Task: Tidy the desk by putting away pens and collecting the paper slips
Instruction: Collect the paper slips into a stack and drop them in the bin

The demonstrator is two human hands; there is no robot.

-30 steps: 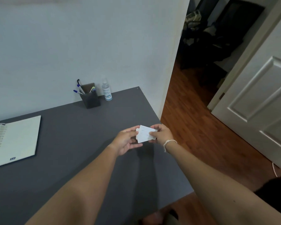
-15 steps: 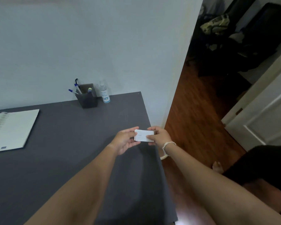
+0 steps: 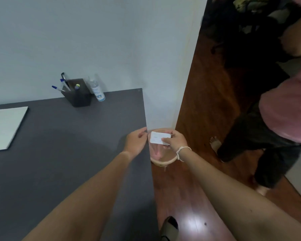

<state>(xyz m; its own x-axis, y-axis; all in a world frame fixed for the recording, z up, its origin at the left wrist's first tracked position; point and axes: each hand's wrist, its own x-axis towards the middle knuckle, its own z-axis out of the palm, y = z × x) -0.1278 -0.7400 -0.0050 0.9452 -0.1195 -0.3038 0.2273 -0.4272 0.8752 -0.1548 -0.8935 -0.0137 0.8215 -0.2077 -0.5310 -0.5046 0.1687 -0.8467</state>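
Observation:
My right hand [image 3: 175, 139] pinches a small stack of white paper slips [image 3: 158, 137] just past the right edge of the grey desk [image 3: 63, 140]. The slips hang over a round bin [image 3: 162, 160] with a pale rim that stands on the floor beside the desk. My left hand [image 3: 136, 142] is at the desk's right edge, fingers apart, a little left of the slips and not touching them. A dark pen holder [image 3: 77, 94] with several blue-capped pens stands at the back of the desk by the wall.
A small clear bottle [image 3: 97, 90] stands right of the pen holder. An open spiral notebook [image 3: 4, 126] lies at the desk's left. A person in a pink top and dark trousers [image 3: 276, 119] stands on the wooden floor at the right, near the bin.
My left hand has let go of the slips. My right hand has carried them rightward off the desk to above the bin. The view has turned right and down, and another person now shows.

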